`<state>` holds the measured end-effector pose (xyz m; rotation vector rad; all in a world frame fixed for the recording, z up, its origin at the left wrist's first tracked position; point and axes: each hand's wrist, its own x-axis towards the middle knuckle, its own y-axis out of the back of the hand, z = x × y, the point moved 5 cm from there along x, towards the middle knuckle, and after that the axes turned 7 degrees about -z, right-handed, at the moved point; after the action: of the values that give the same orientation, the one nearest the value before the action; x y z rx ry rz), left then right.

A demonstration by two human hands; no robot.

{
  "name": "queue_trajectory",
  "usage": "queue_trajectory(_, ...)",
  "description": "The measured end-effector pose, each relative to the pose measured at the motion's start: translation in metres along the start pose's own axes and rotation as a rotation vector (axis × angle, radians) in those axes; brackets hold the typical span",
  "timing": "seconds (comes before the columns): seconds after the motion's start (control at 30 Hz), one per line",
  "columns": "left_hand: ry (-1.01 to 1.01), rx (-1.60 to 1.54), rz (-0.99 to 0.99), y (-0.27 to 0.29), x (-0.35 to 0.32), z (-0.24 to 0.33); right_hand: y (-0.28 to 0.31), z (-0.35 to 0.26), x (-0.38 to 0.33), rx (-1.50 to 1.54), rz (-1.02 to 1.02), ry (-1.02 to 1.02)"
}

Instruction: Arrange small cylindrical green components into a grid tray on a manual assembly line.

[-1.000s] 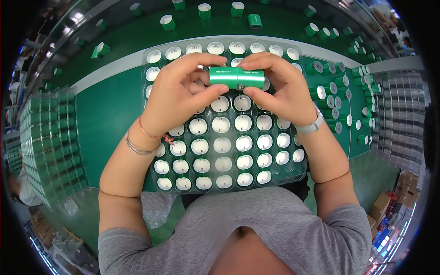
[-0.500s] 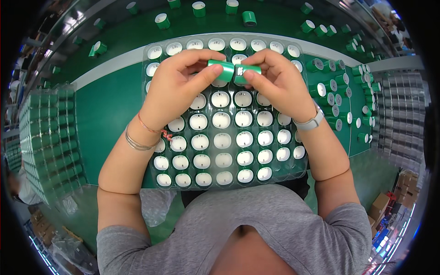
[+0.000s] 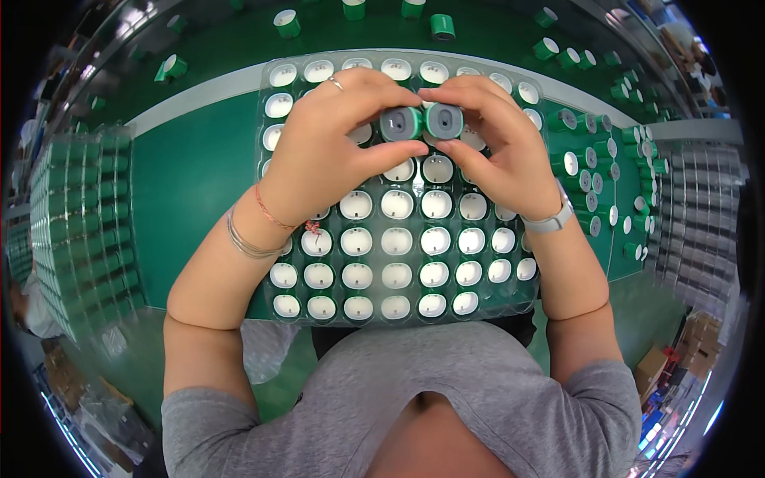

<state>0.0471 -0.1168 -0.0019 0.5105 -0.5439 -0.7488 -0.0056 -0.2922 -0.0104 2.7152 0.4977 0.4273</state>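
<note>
I judged it mid-check: my left hand (image 3: 335, 151) and right hand (image 3: 498, 147) each pinched a green cylinder (image 3: 401, 123) (ends up); seating them below in the tray (image 3: 275, 307) seemed next.

A second ago my left hand (image 3: 331, 151) and right hand (image 3: 498, 143) held the two green cylinders (image 3: 421, 122) end to end, lying sideways. Now I hold them side by side, grey ends facing up at me.
</note>
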Motion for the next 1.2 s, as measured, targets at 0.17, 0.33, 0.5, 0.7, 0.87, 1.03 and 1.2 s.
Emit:
queue_trajectory(0.17,-0.091,-0.005,0.049,-0.0034,-0.0010,0.0032,-0.0029,-0.0021,-0.0010,-0.043,-0.008,0.017)
queue_trajectory(0.33,-0.088,-0.027,0.067,-0.0009,-0.0019,0.0070,-0.0036,0.0009,-0.0024,0.063,0.030,0.035)
queue_trajectory(0.5,-0.170,0.003,0.118,0.0010,-0.0008,0.0100,-0.0034,-0.0024,-0.0029,-0.009,-0.005,0.027)
queue_trajectory(0.7,-0.125,-0.011,0.079,0.0010,-0.0022,0.0084,-0.0029,-0.0019,-0.0015,-0.053,0.072,0.098)
queue_trajectory(0.87,-0.137,-0.011,0.091,0.0002,-0.0013,0.0092,-0.0034,-0.0019,-0.0022,-0.048,0.025,0.081)
queue_trajectory(1.03,-0.167,0.004,0.099,0.0013,-0.0015,0.0086,-0.0019,-0.0014,-0.0013,-0.043,0.080,0.117)
queue_trajectory(1.2,-0.141,0.024,0.058,0.0014,-0.0011,0.0093,0.0001,-0.0058,-0.0007,-0.108,0.061,0.121)
